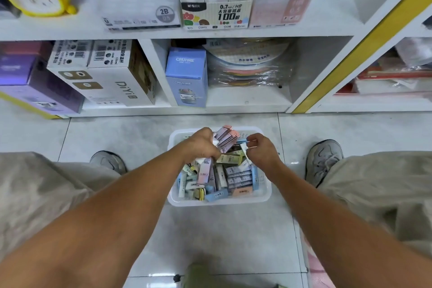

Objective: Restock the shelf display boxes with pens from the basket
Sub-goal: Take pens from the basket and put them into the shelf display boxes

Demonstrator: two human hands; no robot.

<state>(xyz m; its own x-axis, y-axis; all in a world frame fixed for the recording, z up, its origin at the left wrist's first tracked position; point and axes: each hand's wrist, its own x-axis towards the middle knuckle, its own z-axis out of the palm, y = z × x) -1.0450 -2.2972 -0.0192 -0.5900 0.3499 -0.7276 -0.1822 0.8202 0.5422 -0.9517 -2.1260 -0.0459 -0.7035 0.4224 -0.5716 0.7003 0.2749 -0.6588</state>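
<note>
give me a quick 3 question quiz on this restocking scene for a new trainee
1. True or false: the white basket stands on the floor between the person's two shoes.
2. Multiple choice: what does the left hand hold? A) a bunch of small packs B) a yellow clock C) nothing
3. Fill in: the open display box on the upper shelf has compartments that look ____.

Key:
1. True.
2. A: its fingers are curled round several pink and lilac packs above the basket.
3. Empty. The right hand pinches a small pack over the basket.
</note>
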